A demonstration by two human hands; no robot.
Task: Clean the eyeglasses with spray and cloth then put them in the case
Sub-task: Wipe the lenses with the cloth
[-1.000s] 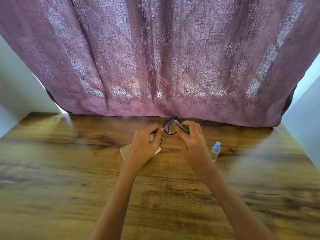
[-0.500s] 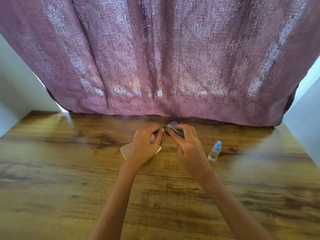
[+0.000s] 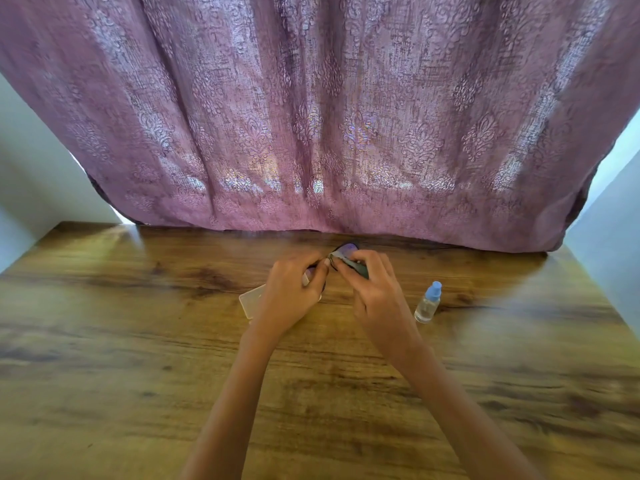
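Note:
Dark-framed eyeglasses [image 3: 344, 251] are held low over the wooden table [image 3: 138, 341] near its far edge. My left hand [image 3: 292, 292] grips the left side of the frame, and most of that lens is hidden behind its fingers. My right hand [image 3: 375, 296] pinches a dark grey cloth [image 3: 356, 266] against the right lens. A pale, flat eyeglass case [image 3: 251, 301] lies on the table under my left hand, only its left end showing. A small clear spray bottle [image 3: 428, 303] with a blue cap stands upright just right of my right hand.
A mauve patterned curtain [image 3: 318, 116] hangs along the far edge of the table, its hem touching the wood right behind the glasses. Pale walls [image 3: 31, 174] flank it on both sides. Bare wood stretches towards me and to the left.
The glasses have come down from a raised, upright tilt to lie lower and flatter over the table. My right hand has slid the cloth along the right lens. The bottle and case have not moved.

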